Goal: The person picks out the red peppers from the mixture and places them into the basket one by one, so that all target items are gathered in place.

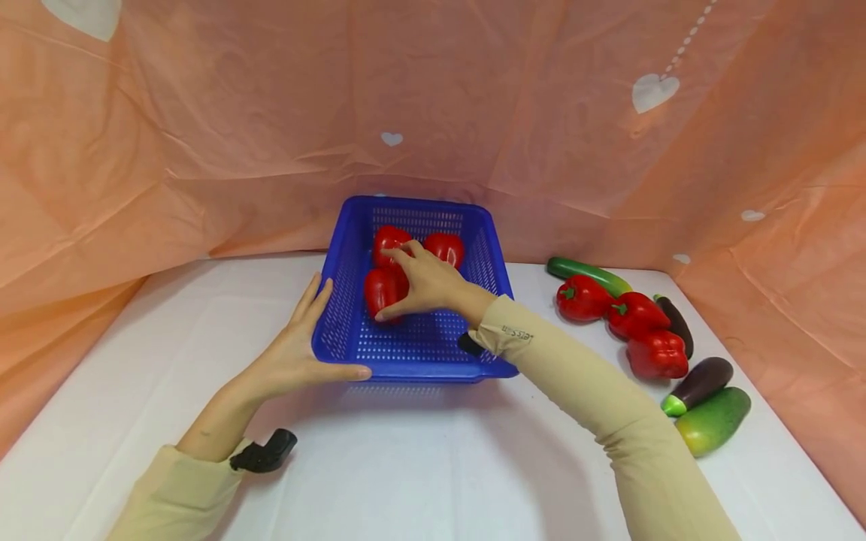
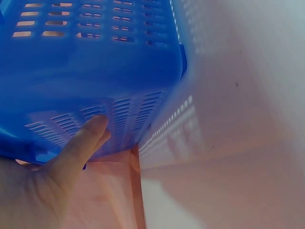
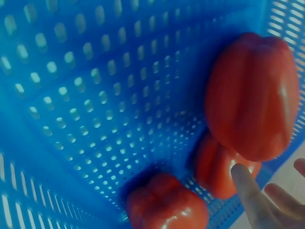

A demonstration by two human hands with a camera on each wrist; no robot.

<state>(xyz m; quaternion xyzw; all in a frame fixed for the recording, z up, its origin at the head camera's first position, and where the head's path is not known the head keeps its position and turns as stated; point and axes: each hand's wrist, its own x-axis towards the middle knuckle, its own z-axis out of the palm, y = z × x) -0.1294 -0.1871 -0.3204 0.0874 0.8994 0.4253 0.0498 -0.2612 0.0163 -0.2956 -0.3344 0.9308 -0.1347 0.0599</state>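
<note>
A blue perforated plastic basket (image 1: 419, 371) stands on the white table with three red bell peppers inside. One bell pepper (image 1: 380, 291) lies at the left, a second (image 1: 389, 239) behind it and a third (image 1: 445, 248) at the back right. My right hand (image 1: 433, 284) reaches into the basket above the left pepper, thumb and fingers spread apart. In the right wrist view, fingertips (image 3: 245, 183) show beside the peppers, not curled round any. My left hand (image 1: 291, 359) rests at the basket's front left corner, fingers extended along the left side and thumb along the front rim.
On the right of the table lie a green cucumber-like vegetable (image 1: 587, 273), three more red bell peppers (image 1: 639, 315), two eggplants (image 1: 704, 381) and a green-yellow mango-like fruit (image 1: 716, 421). An orange cloth (image 1: 271, 113) with white hearts hangs behind the basket.
</note>
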